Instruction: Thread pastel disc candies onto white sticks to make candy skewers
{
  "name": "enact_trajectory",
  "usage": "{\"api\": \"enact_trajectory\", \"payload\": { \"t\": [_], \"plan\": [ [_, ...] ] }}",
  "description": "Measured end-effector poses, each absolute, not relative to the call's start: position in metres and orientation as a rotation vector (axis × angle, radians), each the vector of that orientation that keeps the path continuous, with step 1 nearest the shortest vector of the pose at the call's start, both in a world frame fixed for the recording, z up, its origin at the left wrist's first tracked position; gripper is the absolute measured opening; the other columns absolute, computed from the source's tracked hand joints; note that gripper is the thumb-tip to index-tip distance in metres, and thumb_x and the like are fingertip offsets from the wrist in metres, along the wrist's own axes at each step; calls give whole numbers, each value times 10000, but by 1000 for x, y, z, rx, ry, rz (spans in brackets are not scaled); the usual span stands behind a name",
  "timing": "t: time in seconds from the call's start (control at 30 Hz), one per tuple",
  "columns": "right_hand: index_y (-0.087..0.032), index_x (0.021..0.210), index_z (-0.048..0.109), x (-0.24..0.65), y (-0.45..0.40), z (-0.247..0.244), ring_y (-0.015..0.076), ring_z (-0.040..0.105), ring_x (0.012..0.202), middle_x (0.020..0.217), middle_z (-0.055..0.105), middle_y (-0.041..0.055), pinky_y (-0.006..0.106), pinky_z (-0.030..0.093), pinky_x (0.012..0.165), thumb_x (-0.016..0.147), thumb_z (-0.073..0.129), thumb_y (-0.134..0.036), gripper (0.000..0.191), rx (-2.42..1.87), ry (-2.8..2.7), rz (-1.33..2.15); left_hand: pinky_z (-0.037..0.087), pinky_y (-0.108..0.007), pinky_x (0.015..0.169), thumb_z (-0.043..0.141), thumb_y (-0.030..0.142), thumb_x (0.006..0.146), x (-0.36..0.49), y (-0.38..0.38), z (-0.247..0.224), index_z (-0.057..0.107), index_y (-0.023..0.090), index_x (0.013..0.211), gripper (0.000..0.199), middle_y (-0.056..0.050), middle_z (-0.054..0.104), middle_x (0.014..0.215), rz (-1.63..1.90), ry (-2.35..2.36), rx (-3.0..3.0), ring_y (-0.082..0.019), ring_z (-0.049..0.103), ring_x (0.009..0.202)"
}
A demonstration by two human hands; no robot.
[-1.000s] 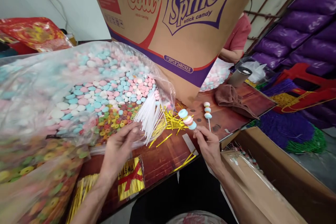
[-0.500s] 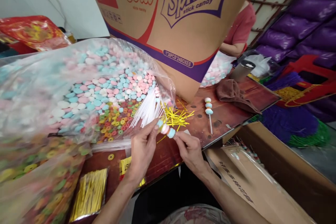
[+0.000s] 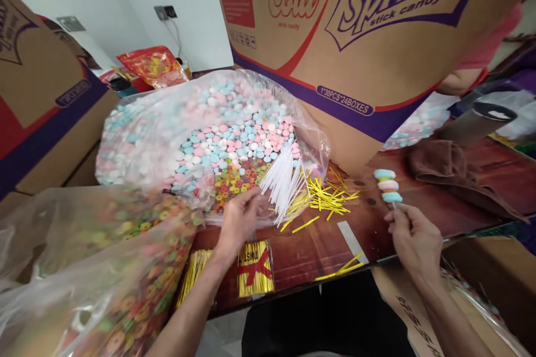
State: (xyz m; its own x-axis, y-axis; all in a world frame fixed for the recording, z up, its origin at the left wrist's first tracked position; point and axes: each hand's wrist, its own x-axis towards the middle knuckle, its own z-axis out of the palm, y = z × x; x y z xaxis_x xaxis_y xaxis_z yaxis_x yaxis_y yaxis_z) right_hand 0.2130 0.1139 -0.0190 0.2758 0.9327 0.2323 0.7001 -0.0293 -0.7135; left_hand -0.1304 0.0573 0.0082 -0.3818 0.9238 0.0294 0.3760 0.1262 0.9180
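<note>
My right hand [image 3: 414,240] is closed on the stick of a candy skewer [image 3: 388,185], which has blue and pink pillow-shaped sweets with yellow and orange rings between them. It is over the right part of the table. My left hand [image 3: 240,217] has its fingers partly apart and slightly blurred, with nothing seen in them. Its fingertips are beside the lower ends of the white sticks [image 3: 281,181], near the ring candies [image 3: 238,178]. Gold twist ties [image 3: 329,195] lie scattered to the right of the sticks. The other skewer from earlier cannot be seen.
An open plastic bag [image 3: 142,139] of pastel sweets and a bag of ring candies [image 3: 138,284] fill the left. A tall carton [image 3: 288,44] stands behind. A packet of twist ties [image 3: 255,270] lies in front; a brown cloth [image 3: 448,170] and tumbler [image 3: 481,122] are right.
My hands have parted. My right hand has carried the skewer right, over where another skewer lay. My left hand has let go and moved to the white sticks. The view has turned left.
</note>
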Motion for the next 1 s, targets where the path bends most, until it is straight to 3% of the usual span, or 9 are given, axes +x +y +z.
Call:
{"api": "enact_trajectory", "payload": {
  "t": [0.07, 0.13, 0.2, 0.3, 0.37, 0.57, 0.67, 0.9, 1.0],
  "plan": [
    [-156, 930, 700, 222, 122, -19, 294, 605, 714, 763, 659, 148, 419, 443, 677, 885, 452, -459, 394, -1878, -1534, 206, 563, -368, 859, 608, 403, 857, -154, 60, 8, 777, 164, 1079, 367, -92, 793, 1024, 1241, 1985, 1350, -245, 729, 924],
    [-108, 1037, 722, 216, 123, -15, 377, 611, 923, 975, 663, 245, 485, 454, 751, 881, 469, -444, 449, -1874, -1587, -59, 544, -362, 866, 576, 379, 870, -170, 66, 10, 781, 164, 1043, 343, -95, 788, 1040, 1175, 2101, 1425, -246, 715, 939],
    [-113, 1079, 723, 192, 121, -9, 401, 588, 1045, 1117, 641, 267, 519, 454, 833, 900, 499, -417, 418, -1781, -1622, -215, 525, -344, 842, 542, 331, 886, -178, 77, 13, 786, 175, 994, 309, -84, 782, 981, 1052, 2193, 1536, -240, 697, 920],
    [-184, 1050, 708, 132, 117, 0, 299, 644, 958, 1011, 720, 156, 430, 485, 869, 977, 451, -313, 296, -1432, -1898, 102, 490, -321, 817, 499, 250, 910, -178, 100, 19, 792, 195, 966, 304, -82, 745, 942, 839, 2311, 1728, -231, 666, 911],
    [-197, 1046, 692, 87, 120, 4, 258, 660, 921, 995, 731, 124, 374, 492, 856, 1000, 439, -274, 269, -1317, -2050, 346, 474, -316, 805, 469, 214, 932, -174, 118, 22, 785, 209, 1058, 340, -95, 721, 996, 727, 2381, 1799, -228, 655, 915],
    [-119, 1098, 646, 8, 137, 10, 284, 650, 878, 1051, 686, 203, 338, 429, 680, 972, 542, -224, 195, -1708, -2297, 285, 463, -326, 762, 450, 251, 980, -164, 151, 20, 750, 246, 1157, 348, -115, 649, 1109, 302, 2436, 1890, -246, 646, 962],
    [-115, 1134, 618, 12, 140, 4, 264, 647, 835, 983, 703, 174, 329, 407, 670, 958, 506, -154, 212, -1680, -2240, 394, 469, -324, 770, 461, 231, 970, -164, 146, 19, 730, 251, 1192, 350, -108, 634, 1156, 258, 2427, 1914, -242, 649, 975],
    [-121, 1156, 597, 32, 150, -12, 214, 562, 625, 646, 602, -8, 321, 392, 647, 869, 567, -327, 355, -1447, -1869, 787, 479, -308, 790, 490, 283, 961, -173, 139, 21, 774, 215, 901, 299, -94, 673, 943, 313, 2344, 1948, -230, 641, 916],
    [-158, 1026, 628, 30, 151, -15, 186, 533, 581, 600, 567, -31, 297, 379, 599, 836, 574, -371, 291, -1391, -1707, 888, 481, -328, 790, 468, 246, 967, -172, 160, 26, 746, 202, 1096, 310, -121, 659, 1056, 359, 2393, 1984, -245, 643, 948]
  ]
}}
